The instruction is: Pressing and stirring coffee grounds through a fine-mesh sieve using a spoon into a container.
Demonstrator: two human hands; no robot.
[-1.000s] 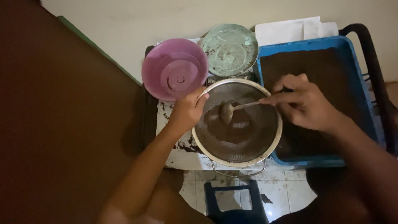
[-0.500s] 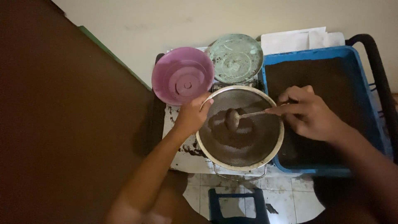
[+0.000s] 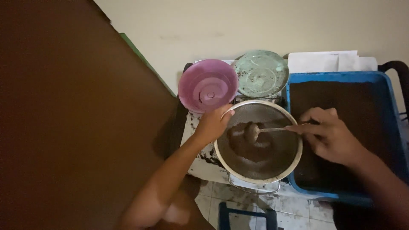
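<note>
Nearest, on the bench (image 3: 200, 168), the left hand (image 3: 213, 124) grips the sieve (image 3: 258, 142) rim. Right hand (image 3: 330, 135) fingers pinch a spoon (image 3: 262, 131) in the sieve's brown powder. Beside sits a blue tray (image 3: 341, 79); beyond, 2 lids, pink (image 3: 207, 86) and green (image 3: 261, 73).

A plain cream wall (image 3: 255, 25) fills the top of the view, evenly but dimly lit. A large dark brown surface (image 3: 64, 119) takes up the whole left side, its slanted edge trimmed by a thin green strip (image 3: 145, 64) that runs down toward the middle. At the bottom, pale floor tiles (image 3: 294, 211) show stains and dark grout lines. A small blue frame (image 3: 245, 215) stands on the tiles, partly cut off by the picture's lower edge
</note>
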